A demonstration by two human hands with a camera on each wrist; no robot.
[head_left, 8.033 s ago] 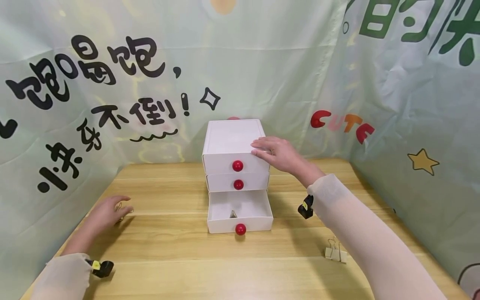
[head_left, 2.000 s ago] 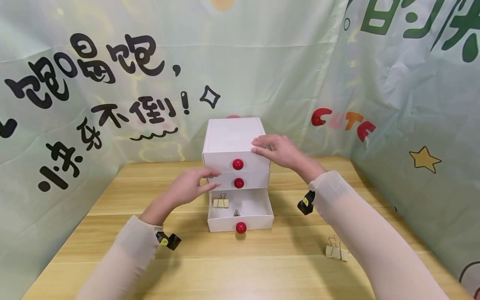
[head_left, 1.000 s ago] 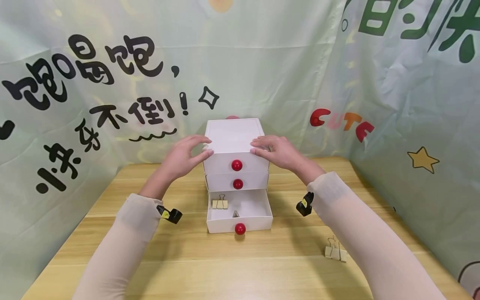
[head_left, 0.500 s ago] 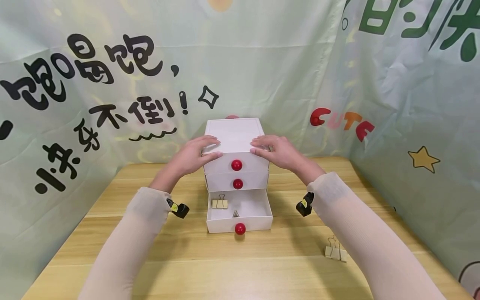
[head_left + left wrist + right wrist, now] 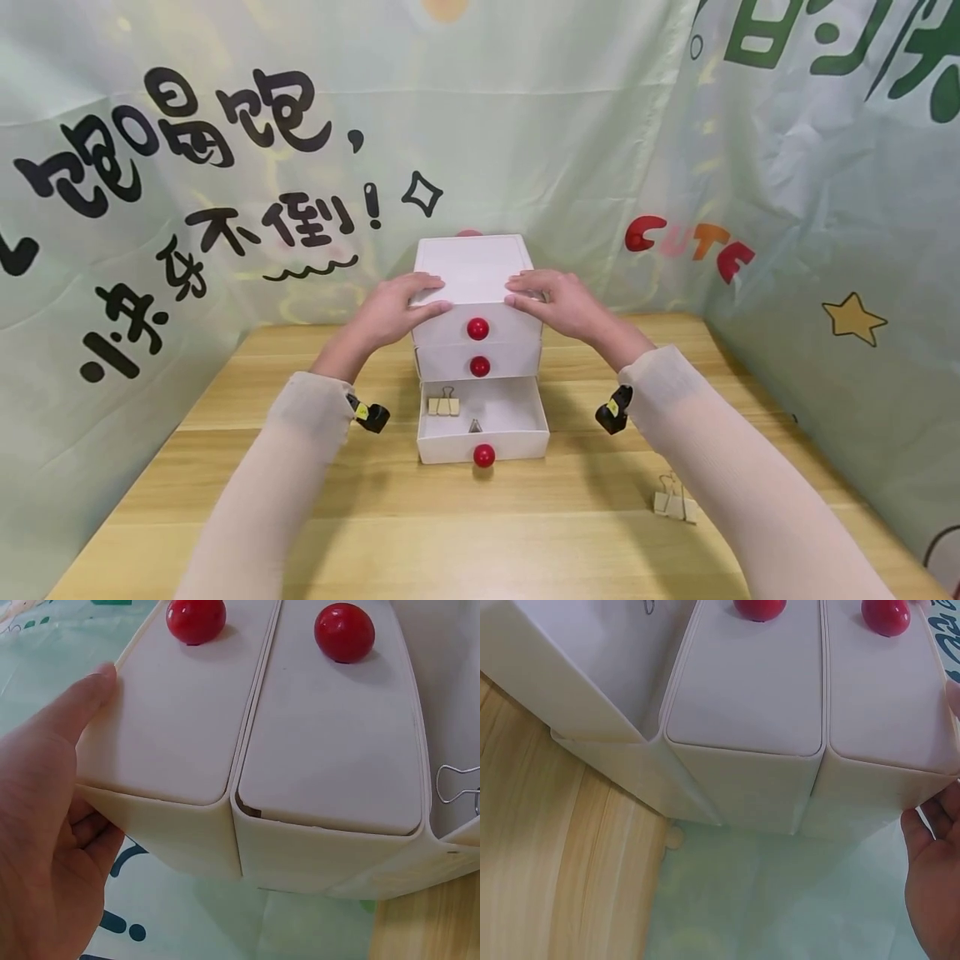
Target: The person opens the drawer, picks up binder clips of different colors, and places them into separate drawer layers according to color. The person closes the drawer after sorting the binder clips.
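Note:
A white three-drawer storage box (image 5: pixel 480 262) stands at the back of the table. My left hand (image 5: pixel 393 310) grips its upper left corner, thumb on the front edge and fingers at the top and side. On the upper right corner, my right hand (image 5: pixel 553 302) holds it the same way. The bottom drawer (image 5: pixel 517 446) is pulled out; the upper two are closed, each with a red knob (image 5: pixel 477 328). Inside the bottom drawer stand a cream binder clip (image 5: pixel 443 406) and a small triangular, metallic-looking thing (image 5: pixel 475 426), partly hidden by its front wall.
Another cream binder clip (image 5: pixel 674 506) lies on the wooden table (image 5: pixel 480 533) at the right, beside my right forearm. A printed pale green cloth (image 5: pixel 555 150) hangs close behind the box and along both sides.
My left hand brought a binder clip from the table's left, and that clip now stands in the bottom drawer. The hand then rose to the box's upper left corner. My right hand has stayed put.

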